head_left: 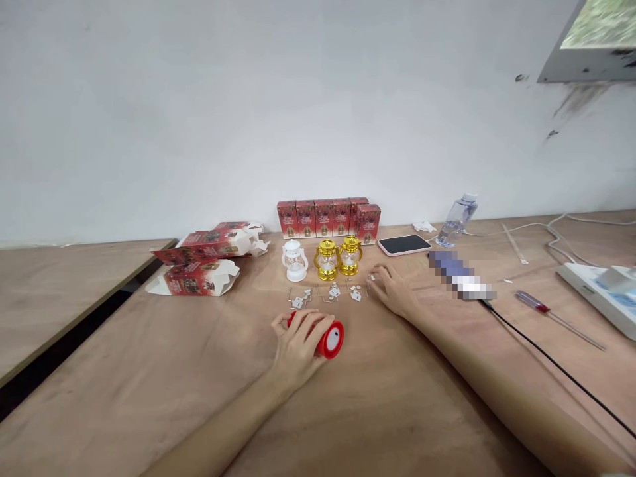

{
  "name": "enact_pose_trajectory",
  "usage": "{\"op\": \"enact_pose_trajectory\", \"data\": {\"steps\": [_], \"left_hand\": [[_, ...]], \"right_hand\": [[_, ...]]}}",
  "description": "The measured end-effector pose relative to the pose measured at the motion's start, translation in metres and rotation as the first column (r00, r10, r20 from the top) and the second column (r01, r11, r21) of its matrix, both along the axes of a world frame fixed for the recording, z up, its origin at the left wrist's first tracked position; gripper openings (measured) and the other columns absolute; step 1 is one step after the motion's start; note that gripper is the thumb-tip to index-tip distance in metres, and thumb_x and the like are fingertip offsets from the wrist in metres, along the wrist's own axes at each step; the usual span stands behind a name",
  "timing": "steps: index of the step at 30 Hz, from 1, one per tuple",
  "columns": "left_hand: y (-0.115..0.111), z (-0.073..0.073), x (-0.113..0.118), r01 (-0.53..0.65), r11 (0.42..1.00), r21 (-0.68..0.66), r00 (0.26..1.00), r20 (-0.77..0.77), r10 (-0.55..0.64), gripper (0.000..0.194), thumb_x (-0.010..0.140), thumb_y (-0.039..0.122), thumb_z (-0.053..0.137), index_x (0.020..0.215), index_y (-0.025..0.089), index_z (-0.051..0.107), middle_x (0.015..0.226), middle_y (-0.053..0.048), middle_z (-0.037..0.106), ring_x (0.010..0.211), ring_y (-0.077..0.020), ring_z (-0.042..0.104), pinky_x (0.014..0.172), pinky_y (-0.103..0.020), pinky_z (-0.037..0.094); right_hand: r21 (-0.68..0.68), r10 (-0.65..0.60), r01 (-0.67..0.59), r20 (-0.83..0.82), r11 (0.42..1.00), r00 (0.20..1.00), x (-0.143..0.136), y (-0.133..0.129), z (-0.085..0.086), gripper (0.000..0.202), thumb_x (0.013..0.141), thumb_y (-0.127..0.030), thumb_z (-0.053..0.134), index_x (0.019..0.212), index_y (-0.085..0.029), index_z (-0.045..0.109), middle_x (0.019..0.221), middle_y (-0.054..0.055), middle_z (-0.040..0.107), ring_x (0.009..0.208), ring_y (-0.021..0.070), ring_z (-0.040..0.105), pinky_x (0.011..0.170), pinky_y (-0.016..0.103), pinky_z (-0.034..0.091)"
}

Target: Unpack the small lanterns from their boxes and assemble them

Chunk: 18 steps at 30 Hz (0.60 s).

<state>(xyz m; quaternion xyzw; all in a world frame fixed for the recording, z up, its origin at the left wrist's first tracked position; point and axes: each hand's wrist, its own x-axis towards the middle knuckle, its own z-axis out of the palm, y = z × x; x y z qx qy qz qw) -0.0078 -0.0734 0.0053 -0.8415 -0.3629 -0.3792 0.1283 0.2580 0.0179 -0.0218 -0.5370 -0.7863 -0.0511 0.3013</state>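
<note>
Nearest, the left hand (297,348) grips a red lantern (332,340), tipped over, its base still in place. Just beyond, the right hand (396,291) rests by small parts (356,295); I can't tell whether it pinches one. Three lanterns (327,260) stand farther back, parts before each: seemingly opened, the red one not yet. Torn cartons (201,277) lie left; six boxes (324,218) line the wall, apparently unopened.
</note>
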Motion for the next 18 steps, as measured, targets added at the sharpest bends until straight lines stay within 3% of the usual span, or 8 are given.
{"op": "enact_pose_trajectory", "data": {"steps": [3,6,9,12,15,18], "left_hand": [[0.0,0.001,0.0,-0.002,1.0,0.0,1.0,-0.004,0.002,0.025,0.08,0.022,0.054,0.104,0.021,0.057,0.096,-0.005,0.07,0.092,-0.0217,0.06,0.079,-0.038,0.024],[0.0,0.001,0.0,-0.003,1.0,-0.015,1.0,-0.012,0.003,0.025,0.08,0.021,0.054,0.105,0.02,0.056,0.097,-0.005,0.069,0.093,-0.0214,0.059,0.08,-0.038,0.024],[0.0,0.0,0.0,-0.013,1.0,-0.018,1.0,-0.001,0.013,0.025,0.08,0.021,0.055,0.105,0.021,0.056,0.096,-0.005,0.069,0.093,-0.0214,0.059,0.081,-0.038,0.024],[0.001,-0.002,0.0,-0.016,1.0,-0.023,1.0,0.006,0.016,0.025,0.081,0.023,0.055,0.106,0.021,0.056,0.097,-0.005,0.069,0.093,-0.0218,0.059,0.083,-0.038,0.024],[0.001,-0.003,0.0,-0.015,1.0,-0.022,1.0,0.007,0.015,0.026,0.081,0.023,0.056,0.107,0.021,0.055,0.097,-0.005,0.069,0.093,-0.0218,0.058,0.082,-0.038,0.023],[0.001,-0.002,0.0,-0.021,1.0,-0.02,1.0,0.003,0.022,0.026,0.081,0.023,0.056,0.107,0.021,0.055,0.097,-0.006,0.069,0.093,-0.0219,0.058,0.082,-0.038,0.024]], "right_hand": [[0.036,0.174,-0.177,0.072,0.984,0.982,-0.006,-0.011,0.009,0.03,0.084,-0.041,0.05,0.105,-0.019,0.053,0.116,0.013,0.054,0.107,0.0271,0.051,0.089,0.042,0.039],[0.014,0.242,-0.245,0.124,0.969,0.962,-0.011,-0.017,0.014,0.037,0.08,-0.045,0.056,0.108,-0.02,0.054,0.122,0.014,0.05,0.113,0.0293,0.046,0.091,0.044,0.036],[0.028,0.139,-0.143,0.101,0.989,0.985,-0.012,-0.015,0.012,0.041,0.076,-0.047,0.06,0.106,-0.019,0.055,0.118,0.014,0.052,0.108,0.0291,0.049,0.088,0.042,0.038],[0.007,-0.006,0.005,0.079,1.0,0.997,-0.012,-0.01,0.006,0.04,0.076,-0.049,0.059,0.1,-0.017,0.055,0.101,0.012,0.06,0.093,0.0269,0.055,0.08,0.039,0.04],[-0.047,-0.022,0.027,0.093,0.999,0.995,-0.012,-0.005,0.003,0.034,0.082,-0.046,0.054,0.099,-0.017,0.054,0.089,0.008,0.064,0.086,0.0254,0.056,0.076,0.037,0.039],[0.014,-0.046,0.045,0.114,0.999,0.992,-0.014,-0.004,0.005,0.032,0.084,-0.043,0.052,0.101,-0.016,0.054,0.093,0.01,0.064,0.088,0.0263,0.056,0.077,0.037,0.038]]}}
